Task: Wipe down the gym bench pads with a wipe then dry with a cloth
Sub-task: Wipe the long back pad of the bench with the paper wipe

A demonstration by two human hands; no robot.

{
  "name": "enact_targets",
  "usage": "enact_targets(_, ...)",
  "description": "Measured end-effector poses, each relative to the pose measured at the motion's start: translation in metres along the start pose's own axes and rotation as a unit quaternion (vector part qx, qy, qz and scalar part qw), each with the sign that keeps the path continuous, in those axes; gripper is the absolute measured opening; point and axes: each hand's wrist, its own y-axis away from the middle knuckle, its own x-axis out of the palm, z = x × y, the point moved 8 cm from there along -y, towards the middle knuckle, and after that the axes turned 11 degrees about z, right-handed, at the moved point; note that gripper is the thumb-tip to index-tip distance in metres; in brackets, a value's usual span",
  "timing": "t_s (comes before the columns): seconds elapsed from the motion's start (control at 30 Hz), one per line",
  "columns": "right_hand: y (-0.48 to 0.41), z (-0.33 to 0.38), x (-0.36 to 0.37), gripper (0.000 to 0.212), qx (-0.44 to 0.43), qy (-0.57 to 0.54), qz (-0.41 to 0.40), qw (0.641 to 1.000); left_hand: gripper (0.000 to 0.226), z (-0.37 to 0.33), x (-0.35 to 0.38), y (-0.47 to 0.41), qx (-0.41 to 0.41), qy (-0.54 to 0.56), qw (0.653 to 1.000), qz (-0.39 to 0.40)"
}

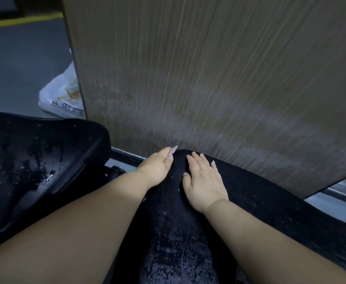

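Observation:
A long black bench pad (174,232) with a worn, flaking surface runs from the bottom of the view up to the wooden wall. My right hand (203,181) lies flat on its far end with the fingers spread. My left hand (157,165) rests on the pad's left edge near the far end, thumb on top and the other fingers hidden over the side. A second black pad (30,167), cracked and shiny, sits to the left. No wipe or cloth shows in either hand.
A wood-grain panel (219,78) stands right behind the pads. A white plastic bag (61,97) lies on the grey floor beside the panel's left edge. Metal frame bars (127,158) show between the pads and at the right.

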Motion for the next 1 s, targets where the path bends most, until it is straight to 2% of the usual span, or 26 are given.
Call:
enact_targets(0.27,-0.005,-0.003,0.002,0.057,0.020,0.030,0.017,0.999,0.051,0.003,0.012,0.031,0.019,-0.005,1.000,-0.001)
enact_targets(0.63,0.014,0.004,0.010,0.057,0.068,0.034,0.052,0.996,0.058,0.039,0.049,0.149,-0.038,-0.013,0.999,0.006)
enact_targets(0.83,0.081,0.042,0.032,0.059,0.011,0.045,0.061,0.997,0.059,0.051,0.066,0.201,-0.025,-0.014,1.000,-0.002)
enact_targets(1.0,0.105,0.051,0.040,0.059,0.002,0.050,0.053,0.997,0.061,0.047,0.062,0.186,-0.032,0.012,0.999,0.011)
